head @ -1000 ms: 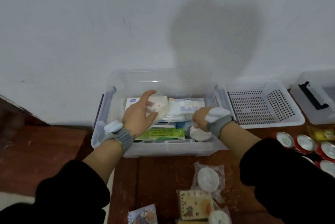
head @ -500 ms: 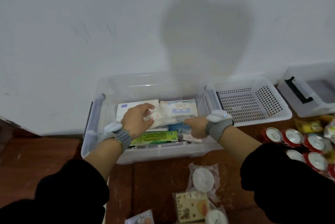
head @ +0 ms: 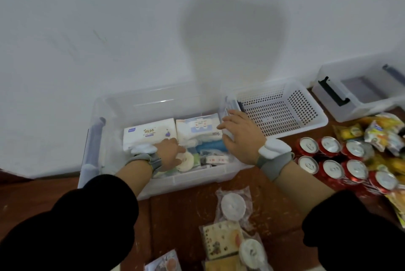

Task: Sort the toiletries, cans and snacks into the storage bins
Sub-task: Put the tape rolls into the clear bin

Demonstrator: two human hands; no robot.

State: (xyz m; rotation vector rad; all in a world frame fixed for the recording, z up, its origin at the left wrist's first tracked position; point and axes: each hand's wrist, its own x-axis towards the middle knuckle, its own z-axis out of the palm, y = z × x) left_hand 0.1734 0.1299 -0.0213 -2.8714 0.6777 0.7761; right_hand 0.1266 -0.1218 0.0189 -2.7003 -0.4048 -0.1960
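A white wall [head: 109, 29] fills the upper half of the frame, above a reddish-brown wooden table [head: 186, 216]. At centre a clear storage bin [head: 153, 99] stands against the wall, holding toiletries: a white tissue pack [head: 149, 134] at the back left, a pack of wipes [head: 197, 128] beside it, and smaller items in front.

The left hand [head: 169, 154] reaches down into the bin with its fingers bent over a round white packet [head: 187, 161]. Whether they grip it or only touch it cannot be told. The right hand [head: 238, 139] lies at the right end of the bin, fingers straight and slightly spread, tips on the rim, holding nothing.

Just right of the bin sits a white perforated basket [head: 306, 104], and at the upper right a second clear bin [head: 361, 110]. Red cans [head: 333, 168] stand in two rows at the right edge, with snack bags [head: 381, 130] behind them. More wrapped packets [head: 232, 206] lie at the lower centre.
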